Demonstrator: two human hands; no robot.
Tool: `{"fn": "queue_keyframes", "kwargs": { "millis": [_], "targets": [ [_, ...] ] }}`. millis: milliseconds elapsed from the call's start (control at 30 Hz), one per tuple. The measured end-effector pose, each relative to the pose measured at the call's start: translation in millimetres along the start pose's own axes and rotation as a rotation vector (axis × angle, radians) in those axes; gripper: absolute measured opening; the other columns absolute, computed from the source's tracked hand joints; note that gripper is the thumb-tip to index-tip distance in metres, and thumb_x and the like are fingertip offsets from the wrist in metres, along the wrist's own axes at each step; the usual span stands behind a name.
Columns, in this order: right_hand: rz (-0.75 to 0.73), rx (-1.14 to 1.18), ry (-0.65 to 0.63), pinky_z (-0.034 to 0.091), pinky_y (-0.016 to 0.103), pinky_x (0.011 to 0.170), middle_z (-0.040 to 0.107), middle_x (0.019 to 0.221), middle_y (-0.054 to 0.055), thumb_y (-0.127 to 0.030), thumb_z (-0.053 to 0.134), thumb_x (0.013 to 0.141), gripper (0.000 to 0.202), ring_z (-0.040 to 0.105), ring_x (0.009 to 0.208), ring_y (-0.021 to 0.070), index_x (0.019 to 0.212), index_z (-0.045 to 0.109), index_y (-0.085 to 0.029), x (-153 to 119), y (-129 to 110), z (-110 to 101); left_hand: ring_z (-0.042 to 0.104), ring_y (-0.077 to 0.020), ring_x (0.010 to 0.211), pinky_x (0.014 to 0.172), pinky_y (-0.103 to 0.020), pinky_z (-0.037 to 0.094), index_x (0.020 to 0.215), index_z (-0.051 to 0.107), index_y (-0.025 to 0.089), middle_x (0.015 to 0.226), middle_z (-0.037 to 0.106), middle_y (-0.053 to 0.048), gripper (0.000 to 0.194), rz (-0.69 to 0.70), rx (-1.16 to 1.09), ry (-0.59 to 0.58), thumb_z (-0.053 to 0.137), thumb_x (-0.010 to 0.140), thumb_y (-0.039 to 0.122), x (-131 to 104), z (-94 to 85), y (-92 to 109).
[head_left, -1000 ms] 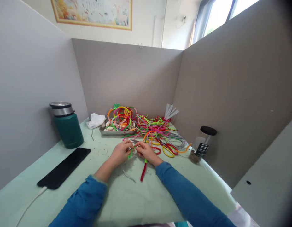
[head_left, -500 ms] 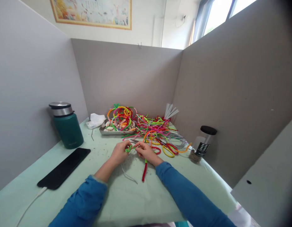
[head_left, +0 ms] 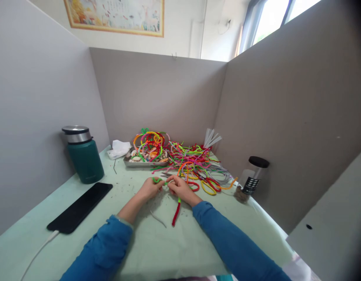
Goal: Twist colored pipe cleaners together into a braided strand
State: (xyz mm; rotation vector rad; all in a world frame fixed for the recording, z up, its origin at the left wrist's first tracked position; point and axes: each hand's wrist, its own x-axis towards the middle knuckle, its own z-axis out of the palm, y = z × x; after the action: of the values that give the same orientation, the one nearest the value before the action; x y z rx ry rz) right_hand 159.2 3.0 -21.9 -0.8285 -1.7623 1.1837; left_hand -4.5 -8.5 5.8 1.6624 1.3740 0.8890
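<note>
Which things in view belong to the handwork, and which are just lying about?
Likely in the job:
green pipe cleaner, pinched by left hand and right hand
red-and-green strand below right hand
pipe-cleaner pile
pipe-cleaner hoops

Likely just lying about:
teal flask
black phone
white cable
tissue pack
black-lidded jar

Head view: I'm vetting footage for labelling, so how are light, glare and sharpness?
In the head view, the window glares nearly white; in the head view, the upper right corner fades into blurred darkness; in the head view, the held green stem looks soft, its fine detail lost.
</note>
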Motion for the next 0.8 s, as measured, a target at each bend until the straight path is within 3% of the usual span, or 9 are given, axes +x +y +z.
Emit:
{"fn": "queue_keyframes", "kwargs": {
  "millis": [467, 633, 800],
  "targets": [
    [-0.062, -0.087, -0.020, 0.032, 0.019, 0.046, 0.048, 0.051, -0.006, -0.019, 0.045, 0.079, 0.019, 0.041, 0.046, 0.0090, 0.098, 0.048, -0.020, -1.9, 7.2, -0.1, 0.019, -0.0036, 0.031, 0.032, -0.018, 0.015, 0.074, 0.055, 0.015, 0.039, 0.023, 0.011, 0.041, -0.098, -0.091, 0.011, 0.057, 0.063, 0.055, 2.5, 3.5, -4.9],
    [-0.045, -0.066, -0.005, 0.032, 0.019, 0.046, 0.047, 0.051, -0.006, -0.021, 0.046, 0.079, 0.019, 0.042, 0.046, 0.0089, 0.098, 0.048, -0.020, -1.3, 5.6, 0.1, 0.026, -0.0048, 0.030, 0.033, -0.019, 0.019, 0.071, 0.059, 0.013, 0.037, 0.029, 0.009, 0.044, -0.060, -0.022, 0.036, 0.052, 0.067, 0.056, 4.7, 3.4, -8.2],
    [-0.015, 0.028, 0.018, 0.032, 0.019, 0.045, 0.047, 0.051, -0.006, -0.024, 0.047, 0.079, 0.016, 0.041, 0.045, 0.0083, 0.094, 0.049, -0.018, 0.7, 1.4, -0.3, 0.039, -0.0086, 0.031, 0.035, -0.021, 0.028, 0.061, 0.056, 0.014, 0.036, 0.040, 0.005, 0.047, -0.041, 0.055, 0.162, 0.044, 0.072, 0.057, 7.9, -0.2, -11.8]
  ]
}}
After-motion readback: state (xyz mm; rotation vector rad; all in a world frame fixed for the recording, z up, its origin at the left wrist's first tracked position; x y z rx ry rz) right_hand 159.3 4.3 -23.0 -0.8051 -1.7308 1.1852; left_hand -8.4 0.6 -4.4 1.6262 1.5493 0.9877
